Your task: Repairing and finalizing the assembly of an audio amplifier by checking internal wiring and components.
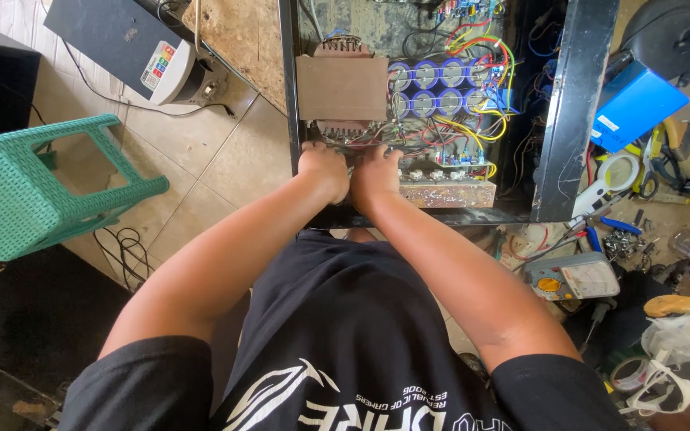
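Note:
An open black metal chassis (570, 104) lies in front of me, full of electronics. Inside it are a brown box-shaped transformer (342, 86), a bank of several blue-ringed capacitors (434, 88), and coloured wires (485, 60). A circuit board strip (447, 191) runs along the near side. My left hand (323, 170) and my right hand (375, 172) are pressed together at the near edge, just below the transformer. Their fingers curl down into the wiring, so what they grip is hidden.
A green plastic stool (33, 187) stands on the tiled floor to the left. A grey device (125, 44) sits at top left. To the right lie a blue box (634, 104), an analogue multimeter (573, 277), pliers, tape and loose tools.

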